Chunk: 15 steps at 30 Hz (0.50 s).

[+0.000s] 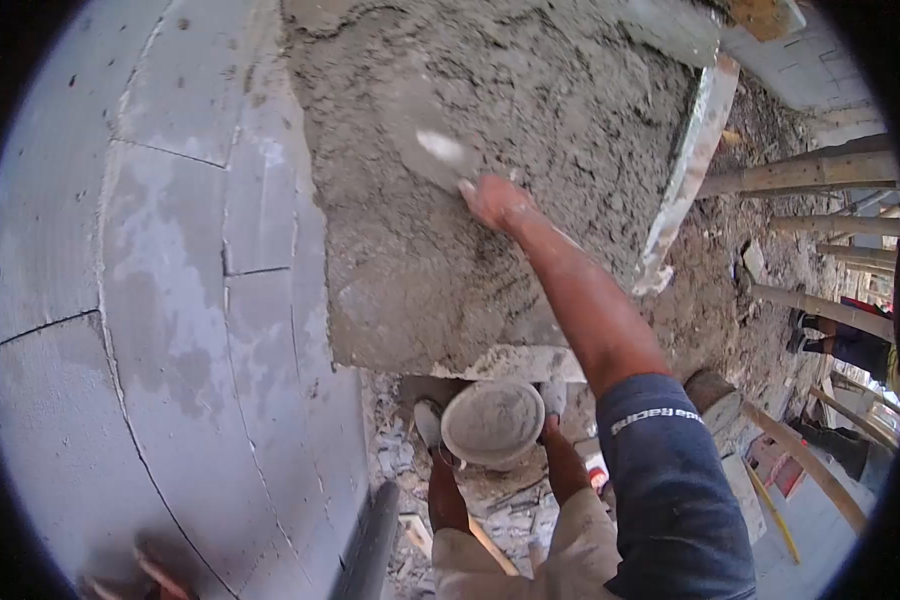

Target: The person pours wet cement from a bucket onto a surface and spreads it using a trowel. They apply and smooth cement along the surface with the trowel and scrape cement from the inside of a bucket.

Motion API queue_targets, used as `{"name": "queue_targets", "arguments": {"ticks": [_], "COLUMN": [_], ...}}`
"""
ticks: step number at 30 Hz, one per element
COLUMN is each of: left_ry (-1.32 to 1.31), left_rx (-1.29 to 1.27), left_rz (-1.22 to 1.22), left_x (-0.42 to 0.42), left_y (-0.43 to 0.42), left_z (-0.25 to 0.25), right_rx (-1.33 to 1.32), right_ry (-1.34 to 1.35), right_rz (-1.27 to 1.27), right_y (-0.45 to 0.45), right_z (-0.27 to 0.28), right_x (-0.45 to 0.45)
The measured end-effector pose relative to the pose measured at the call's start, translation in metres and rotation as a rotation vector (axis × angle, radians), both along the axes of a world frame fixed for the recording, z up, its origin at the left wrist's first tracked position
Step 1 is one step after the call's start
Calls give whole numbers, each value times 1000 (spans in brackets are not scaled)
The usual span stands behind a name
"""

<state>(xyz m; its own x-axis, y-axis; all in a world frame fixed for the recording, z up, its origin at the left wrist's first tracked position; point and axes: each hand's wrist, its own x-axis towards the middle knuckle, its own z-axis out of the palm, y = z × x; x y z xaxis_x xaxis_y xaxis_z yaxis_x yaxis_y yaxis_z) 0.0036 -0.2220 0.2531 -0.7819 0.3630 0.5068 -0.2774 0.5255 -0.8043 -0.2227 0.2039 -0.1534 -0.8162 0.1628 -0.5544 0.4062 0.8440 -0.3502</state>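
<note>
Trowel (422, 122), grey-smeared, blade against wet mortar; mortar (580, 130) grey, lumpy, spread beside block wall (170, 240).

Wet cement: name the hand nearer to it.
Right. The right hand is over the wet cement, gripping a trowel; the left hand is away by the block wall.

One trowel (422, 125); one bucket (493, 422); one yellow rod (773, 510).

Grey block wall (170, 300) (mortar joints cracked).
</note>
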Motion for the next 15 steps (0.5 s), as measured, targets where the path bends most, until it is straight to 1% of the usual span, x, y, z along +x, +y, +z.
{"name": "queue_targets", "arguments": {"ticks": [1, 2, 4, 5, 7, 9, 10, 11, 12, 13, 15], "left_ry": [-10, -39, 115, 102, 101, 43, 48, 43, 37, 32, 45], "left_rx": [50, 39, -83, -100, 9, -31, -41, -51, -60, -70, -76], "left_rz": [-7, -6, -183, -184, -285, -258, -264, -270, -276, -282, -280], "left_x": [-7, -10, -12, -13, -21, -18, -17, -17, -17, -17, -16], "left_y": [-12, -20, -30, -25, -15, -40, -39, -38, -36, -35, -37], "left_z": [-11, -13, -11, -12, -16, -10, -11, -11, -11, -12, -11], "right_rx": [31, 31, 36, 45, 63, 86, 77, 98, 122, 118, -19], "right_ry": [-66, -137, -274, -330, -239, -204, -216, -157, -102, -111, -88], "right_rz": [39, 11, -30, -44, -137, -287, -284, -374, -465, -471, -483], "right_y": [17, 38, 82, 104, 133, 149, 142, 135, 129, 121, 96], "right_z": [-6, -13, -27, -34, -45, -68, -71, -73, -72, -60, -40], "right_x": [32, 62, 126, 155, 221, 284, 305, 325, 342, 345, 342]}}
